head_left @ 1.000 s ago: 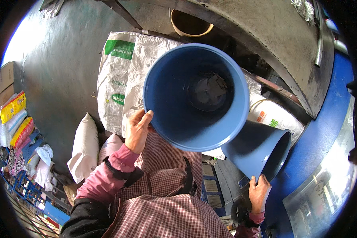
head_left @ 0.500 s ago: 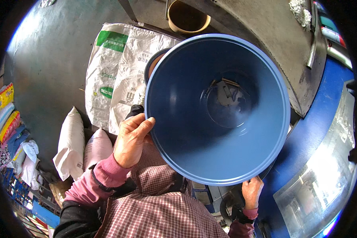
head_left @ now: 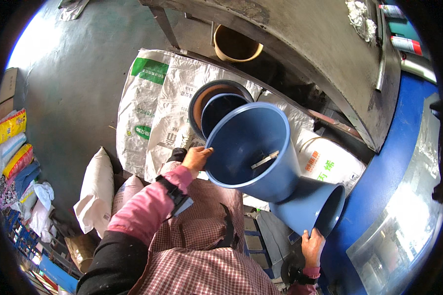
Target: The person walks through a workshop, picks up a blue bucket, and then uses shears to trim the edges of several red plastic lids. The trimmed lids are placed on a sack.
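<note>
My left hand (head_left: pixel 197 159) is closed on the left rim of a blue bucket (head_left: pixel 231 152), thumb over the edge. The bucket's mouth tilts up toward me. Inside it lie a few small, pale flat pieces (head_left: pixel 265 160). Lower right, my right hand (head_left: pixel 312 248) grips the rim of a second blue bucket (head_left: pixel 300 204), which lies tipped on its side with its mouth to the right. The two buckets' walls meet or overlap. Just behind the first one stands a dark bucket with an orange-brown inside (head_left: pixel 199 105), with a blue-rimmed container (head_left: pixel 221 108) within it.
White printed sacks (head_left: pixel 150 105) lie flat under the buckets. Filled white sacks (head_left: pixel 94 189) stand to the left. A grey metal table (head_left: pixel 320 39) with a sharp corner rises at the far right, a yellowish tub (head_left: pixel 226 49) below it. A blue machine panel (head_left: pixel 403 128) borders the right.
The blue bucket has dropped away from the camera and looks smaller. The second blue bucket, held by my right hand, and the dark bucket behind have come into view.
</note>
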### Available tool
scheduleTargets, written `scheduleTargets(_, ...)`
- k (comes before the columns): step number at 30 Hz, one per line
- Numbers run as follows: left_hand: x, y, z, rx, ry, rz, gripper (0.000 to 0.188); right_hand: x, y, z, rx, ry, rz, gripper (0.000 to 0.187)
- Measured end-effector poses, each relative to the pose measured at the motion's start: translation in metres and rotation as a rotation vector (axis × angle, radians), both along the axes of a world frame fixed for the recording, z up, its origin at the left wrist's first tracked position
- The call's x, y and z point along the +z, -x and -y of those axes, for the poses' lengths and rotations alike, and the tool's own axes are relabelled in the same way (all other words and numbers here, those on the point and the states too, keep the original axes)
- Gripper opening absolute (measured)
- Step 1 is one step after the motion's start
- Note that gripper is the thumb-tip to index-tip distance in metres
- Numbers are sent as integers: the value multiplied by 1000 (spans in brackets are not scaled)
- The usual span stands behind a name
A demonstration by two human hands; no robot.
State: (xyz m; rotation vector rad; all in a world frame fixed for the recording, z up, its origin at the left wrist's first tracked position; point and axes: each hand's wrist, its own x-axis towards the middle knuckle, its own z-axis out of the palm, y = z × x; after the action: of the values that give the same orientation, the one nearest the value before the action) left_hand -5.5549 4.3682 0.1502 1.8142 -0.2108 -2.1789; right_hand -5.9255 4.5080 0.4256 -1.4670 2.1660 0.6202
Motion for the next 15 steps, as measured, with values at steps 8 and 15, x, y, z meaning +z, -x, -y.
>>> scheduleTargets(8,-47,44,-34,-70,-146,-72,23,-3,24,-51,-41,-83,-55,22)
scheduleTargets(15,-82,22,-31,-748,418,-352,51,-12,38,-73,-34,-205,-83,25)
